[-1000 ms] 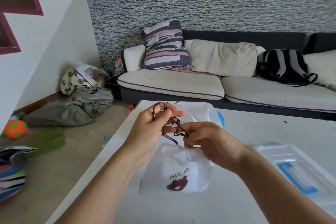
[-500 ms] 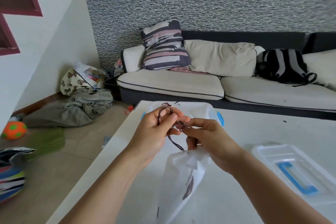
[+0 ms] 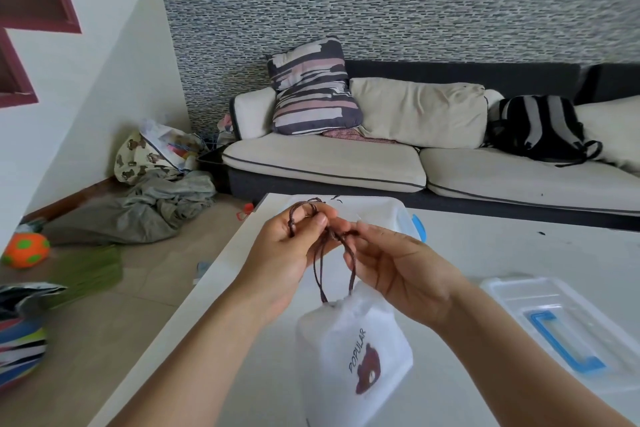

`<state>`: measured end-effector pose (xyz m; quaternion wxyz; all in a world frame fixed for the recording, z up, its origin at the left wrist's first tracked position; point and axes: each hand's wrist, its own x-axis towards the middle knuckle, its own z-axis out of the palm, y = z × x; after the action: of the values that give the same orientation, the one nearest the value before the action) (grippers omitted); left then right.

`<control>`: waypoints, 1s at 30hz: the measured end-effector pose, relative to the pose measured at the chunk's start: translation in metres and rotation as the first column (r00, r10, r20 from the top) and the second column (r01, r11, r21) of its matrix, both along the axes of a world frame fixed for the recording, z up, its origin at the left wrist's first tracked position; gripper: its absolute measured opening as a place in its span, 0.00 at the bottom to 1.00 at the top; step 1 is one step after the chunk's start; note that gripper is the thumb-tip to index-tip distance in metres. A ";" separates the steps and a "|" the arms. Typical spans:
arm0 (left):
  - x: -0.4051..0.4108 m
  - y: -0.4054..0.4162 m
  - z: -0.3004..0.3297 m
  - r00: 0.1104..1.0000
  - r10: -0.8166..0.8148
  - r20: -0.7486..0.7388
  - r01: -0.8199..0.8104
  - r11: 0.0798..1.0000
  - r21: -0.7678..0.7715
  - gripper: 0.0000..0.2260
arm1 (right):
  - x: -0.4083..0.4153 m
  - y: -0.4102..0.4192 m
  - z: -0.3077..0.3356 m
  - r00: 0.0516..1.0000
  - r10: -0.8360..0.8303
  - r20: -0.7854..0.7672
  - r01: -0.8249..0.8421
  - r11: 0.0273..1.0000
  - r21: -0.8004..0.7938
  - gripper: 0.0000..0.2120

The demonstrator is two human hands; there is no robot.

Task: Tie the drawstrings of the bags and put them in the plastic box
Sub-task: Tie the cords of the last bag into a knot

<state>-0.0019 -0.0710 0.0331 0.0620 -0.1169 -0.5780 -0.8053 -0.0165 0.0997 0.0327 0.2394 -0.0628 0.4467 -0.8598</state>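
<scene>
A single head-worn wide-angle view looks forward and down over the near white table point(image 3: 519, 253), close above it, with the sofa point(image 3: 346, 163) far behind

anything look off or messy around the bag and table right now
On the table nothing stands out. The white bag hangs tilted from its cord, pinched by both hands. Off it, crumpled grey cloth lies heaped on the floor.
</scene>
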 end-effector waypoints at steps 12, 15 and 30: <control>-0.020 -0.028 0.001 0.911 0.128 0.391 -0.323 0.813 0.485 0.12 | -0.025 0.026 0.008 0.910 -0.385 0.152 0.414 0.827 -0.382 0.14; -0.025 -0.041 0.000 0.898 0.202 0.390 -0.381 0.801 0.461 0.12 | -0.032 0.048 0.009 0.866 -0.497 0.052 0.498 0.853 -0.154 0.15; -0.015 -0.042 -0.013 0.927 0.349 0.139 -0.258 0.860 -0.441 0.18 | -0.007 0.024 -0.001 0.732 0.429 -0.530 0.423 0.324 0.846 0.20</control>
<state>-0.0165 -0.1127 0.0196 0.1000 0.0528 -0.7500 -0.6517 -0.0234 0.1240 0.0318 0.0485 -0.2223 0.9119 -0.3416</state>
